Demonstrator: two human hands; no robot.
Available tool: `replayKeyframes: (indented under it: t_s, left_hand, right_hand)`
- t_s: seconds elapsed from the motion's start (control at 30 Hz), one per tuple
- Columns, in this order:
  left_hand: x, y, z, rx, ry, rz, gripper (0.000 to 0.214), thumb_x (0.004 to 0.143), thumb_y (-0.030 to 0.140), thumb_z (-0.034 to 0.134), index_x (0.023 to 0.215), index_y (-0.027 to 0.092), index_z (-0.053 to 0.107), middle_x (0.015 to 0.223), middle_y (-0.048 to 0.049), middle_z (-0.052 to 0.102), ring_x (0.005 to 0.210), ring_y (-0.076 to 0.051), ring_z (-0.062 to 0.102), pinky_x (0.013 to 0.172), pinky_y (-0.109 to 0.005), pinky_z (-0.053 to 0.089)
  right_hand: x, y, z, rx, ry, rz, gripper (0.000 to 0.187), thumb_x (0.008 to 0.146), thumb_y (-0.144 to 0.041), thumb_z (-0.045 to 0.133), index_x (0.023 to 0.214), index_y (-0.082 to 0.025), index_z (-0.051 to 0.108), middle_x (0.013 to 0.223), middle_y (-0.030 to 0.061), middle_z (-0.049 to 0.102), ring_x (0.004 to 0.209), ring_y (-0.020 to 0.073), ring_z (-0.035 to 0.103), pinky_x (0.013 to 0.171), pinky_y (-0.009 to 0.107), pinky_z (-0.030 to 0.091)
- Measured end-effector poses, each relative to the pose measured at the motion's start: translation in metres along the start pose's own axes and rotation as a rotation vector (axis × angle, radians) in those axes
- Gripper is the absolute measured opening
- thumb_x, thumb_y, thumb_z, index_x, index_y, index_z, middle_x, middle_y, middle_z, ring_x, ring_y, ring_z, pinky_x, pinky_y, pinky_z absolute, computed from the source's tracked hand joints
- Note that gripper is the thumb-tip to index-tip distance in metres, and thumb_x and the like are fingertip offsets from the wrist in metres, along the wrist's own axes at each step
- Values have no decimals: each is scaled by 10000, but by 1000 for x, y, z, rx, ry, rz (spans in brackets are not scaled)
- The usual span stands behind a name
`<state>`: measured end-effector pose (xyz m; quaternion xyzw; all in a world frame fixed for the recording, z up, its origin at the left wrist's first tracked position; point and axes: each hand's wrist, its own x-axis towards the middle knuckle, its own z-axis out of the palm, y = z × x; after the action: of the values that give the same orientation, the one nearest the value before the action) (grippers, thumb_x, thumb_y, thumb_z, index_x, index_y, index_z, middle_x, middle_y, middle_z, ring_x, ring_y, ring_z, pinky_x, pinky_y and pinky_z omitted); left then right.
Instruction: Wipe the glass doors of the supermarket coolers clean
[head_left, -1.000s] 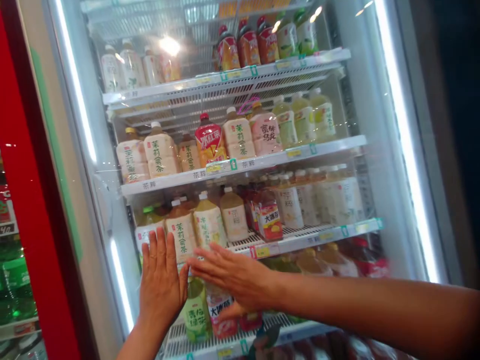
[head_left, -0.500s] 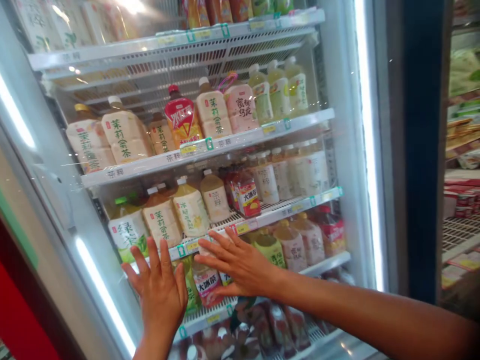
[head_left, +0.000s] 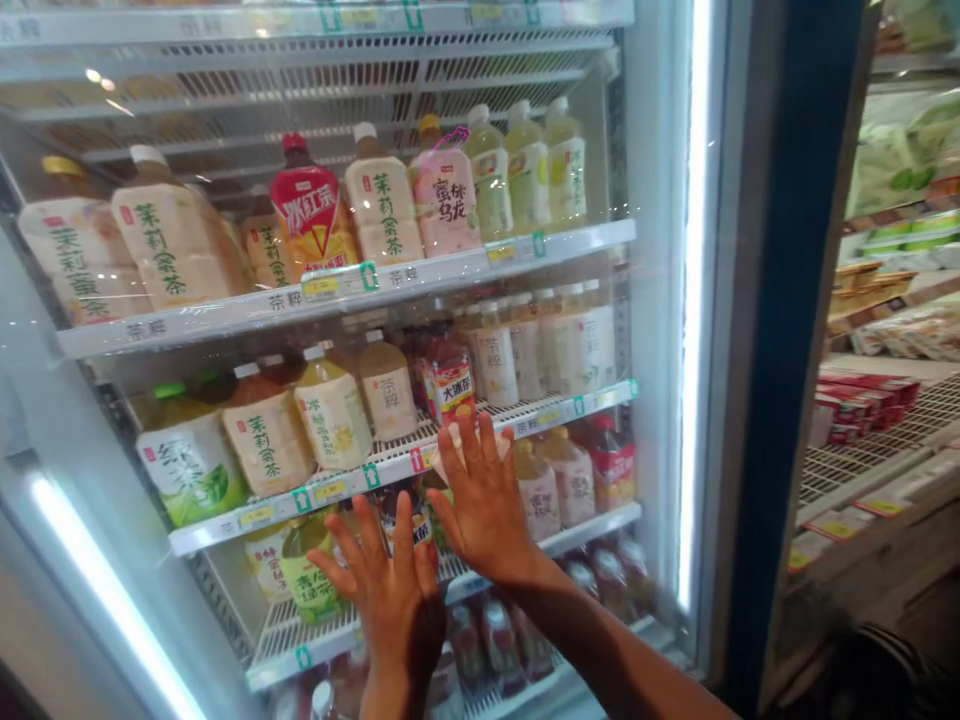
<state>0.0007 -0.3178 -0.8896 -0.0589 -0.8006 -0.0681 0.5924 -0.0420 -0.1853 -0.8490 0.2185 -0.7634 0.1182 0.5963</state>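
My right hand (head_left: 484,500) lies with fingers spread on the glass door of a lit drinks cooler, pressing a thin white cloth (head_left: 444,455) under them. Most of the cloth is hidden by the hand; whether it is fabric or paper I cannot tell. Lower and to the left, my left hand (head_left: 394,580) is open, its fingers spread toward the glass, holding nothing. Whether it touches the pane is unclear. Behind the door, a bottle of red iced tea (head_left: 448,375) stands just above my right fingertips, and a green tea bottle (head_left: 311,570) is left of my left hand.
Bottled drinks fill several shelves, among them a red-capped bottle (head_left: 311,210) and a pink-labelled bottle (head_left: 448,200). A bright light strip (head_left: 694,300) runs down the cooler's right side. Beyond a dark upright frame (head_left: 802,300) is a wire shelf (head_left: 862,470) with packaged goods.
My right hand has moved right across the glass with the cloth, its fingers now pointing up. My left hand has shifted right and down. The view has moved closer and turned slightly.
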Motion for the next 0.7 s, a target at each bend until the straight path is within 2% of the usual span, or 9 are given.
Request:
replayKeyframes:
  t_s: [0.1, 0.23, 0.43, 0.6, 0.7]
  left_hand:
    - [3, 1, 8, 46, 31, 1, 822, 964, 214, 569, 1657, 342, 145, 1759, -89, 0, 1625, -381, -88, 1170, -864, -10]
    - [1, -1, 13, 80, 45, 19, 821, 962, 289, 592, 1658, 330, 158, 1760, -80, -1, 1629, -377, -74, 1189, -848, -18]
    - [-5, -8, 13, 119, 7, 57, 886, 941, 301, 630, 1663, 334, 117, 1758, -88, -25, 1624, -402, -75, 1187, -862, 9]
    - [-9, -13, 14, 136, -6, 70, 901, 940, 335, 629, 1665, 341, 94, 1760, -82, -26, 1626, -400, -65, 1202, -845, 18]
    - [-11, -14, 14, 137, -22, 80, 898, 947, 316, 617, 1665, 342, 79, 1761, -76, -50, 1626, -388, -80, 1215, -823, 14]
  right_hand:
    - [-10, 7, 2, 19, -4, 19, 896, 994, -341, 505, 1679, -142, -38, 1738, 144, 18, 1619, 351, -54, 1279, 700, 149]
    - [-40, 9, 8, 2, 16, -41, 887, 975, -352, 531, 1682, -114, 52, 1732, 146, 21, 1621, 342, -30, 1300, 672, 88]
    - [-28, 8, 11, 22, -9, 75, 905, 987, -294, 521, 1680, -174, -49, 1736, 135, -1, 1608, 377, -49, 1253, 755, 136]
    - [-64, 9, 15, -35, -12, -19, 856, 1014, -422, 461, 1682, -104, 30, 1737, 155, -10, 1617, 364, -30, 1289, 698, 108]
    - [-47, 23, 8, -37, 10, -4, 844, 1032, -459, 415, 1682, -115, 0, 1741, 137, -62, 1617, 360, -59, 1276, 719, 115]
